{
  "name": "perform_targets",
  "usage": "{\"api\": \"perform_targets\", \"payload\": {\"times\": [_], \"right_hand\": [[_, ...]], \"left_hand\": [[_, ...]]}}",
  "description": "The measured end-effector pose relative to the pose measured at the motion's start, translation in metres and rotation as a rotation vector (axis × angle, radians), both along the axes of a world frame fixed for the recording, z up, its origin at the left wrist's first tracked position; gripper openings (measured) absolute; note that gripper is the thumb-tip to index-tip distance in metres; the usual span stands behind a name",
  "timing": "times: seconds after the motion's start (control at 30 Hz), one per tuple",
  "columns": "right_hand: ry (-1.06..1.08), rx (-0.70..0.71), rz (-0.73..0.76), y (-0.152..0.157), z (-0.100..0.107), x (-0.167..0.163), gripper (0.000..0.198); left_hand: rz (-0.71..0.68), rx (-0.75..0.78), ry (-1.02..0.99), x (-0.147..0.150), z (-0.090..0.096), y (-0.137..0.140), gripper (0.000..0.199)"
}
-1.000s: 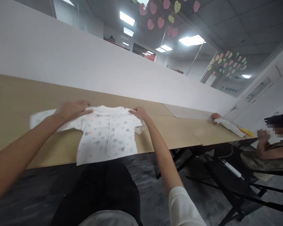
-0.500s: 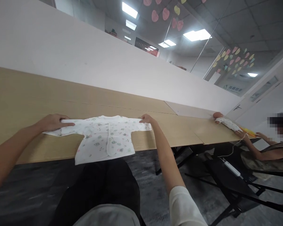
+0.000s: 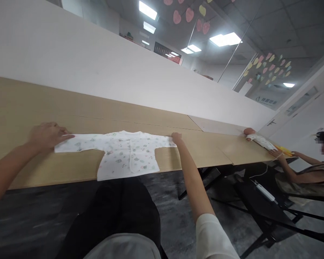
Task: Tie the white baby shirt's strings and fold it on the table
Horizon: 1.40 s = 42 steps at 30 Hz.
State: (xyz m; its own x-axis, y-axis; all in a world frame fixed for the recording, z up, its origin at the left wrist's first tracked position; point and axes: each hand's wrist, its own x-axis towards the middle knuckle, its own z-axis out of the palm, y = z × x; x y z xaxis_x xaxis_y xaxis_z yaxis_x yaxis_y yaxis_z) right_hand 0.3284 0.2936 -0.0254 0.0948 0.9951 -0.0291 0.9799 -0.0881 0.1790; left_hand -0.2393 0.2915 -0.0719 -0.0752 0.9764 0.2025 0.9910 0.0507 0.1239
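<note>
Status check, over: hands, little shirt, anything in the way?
Left hand at one sleeve, right hand at the other. Shirt spread flat on table. Nothing covering its front.

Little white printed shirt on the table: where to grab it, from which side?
Likely the sleeve ends, pinched from the outer sides: left hand at one, right hand at the other. The shirt lies flat, sleeves spread sideways, so those ends stick out farthest. Fallback: the hem by the table's near edge, from the front.

On my feed the left hand point(image 3: 46, 134) touches one sleeve point(image 3: 81, 143) of the printed shirt point(image 3: 124, 154). The right hand point(image 3: 177, 137) pinches the other cuff point(image 3: 170, 141).
</note>
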Motion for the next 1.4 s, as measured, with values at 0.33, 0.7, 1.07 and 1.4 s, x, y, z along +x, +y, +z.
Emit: {"api": "perform_targets", "payload": {"times": [0.33, 0.7, 1.07, 1.4], "right_hand": [[0.415, 0.219, 0.344, 0.003, -0.033, -0.152, 0.029], [0.806, 0.285, 0.204, -0.002, -0.067, -0.200, 0.023], [0.945, 0.294, 0.264, 0.004, -0.076, -0.191, 0.023], [0.920, 0.343, 0.191, -0.002, -0.071, -0.192, 0.029]], "left_hand": [[-0.117, 0.037, -0.353, 0.184, 0.008, -0.002, 0.043], [-0.218, 0.084, -0.274, 0.246, -0.025, -0.007, 0.036], [-0.310, 0.089, -0.365, 0.241, -0.025, -0.005, 0.034], [-0.338, 0.141, -0.348, 0.243, -0.027, -0.006, 0.031]]}}
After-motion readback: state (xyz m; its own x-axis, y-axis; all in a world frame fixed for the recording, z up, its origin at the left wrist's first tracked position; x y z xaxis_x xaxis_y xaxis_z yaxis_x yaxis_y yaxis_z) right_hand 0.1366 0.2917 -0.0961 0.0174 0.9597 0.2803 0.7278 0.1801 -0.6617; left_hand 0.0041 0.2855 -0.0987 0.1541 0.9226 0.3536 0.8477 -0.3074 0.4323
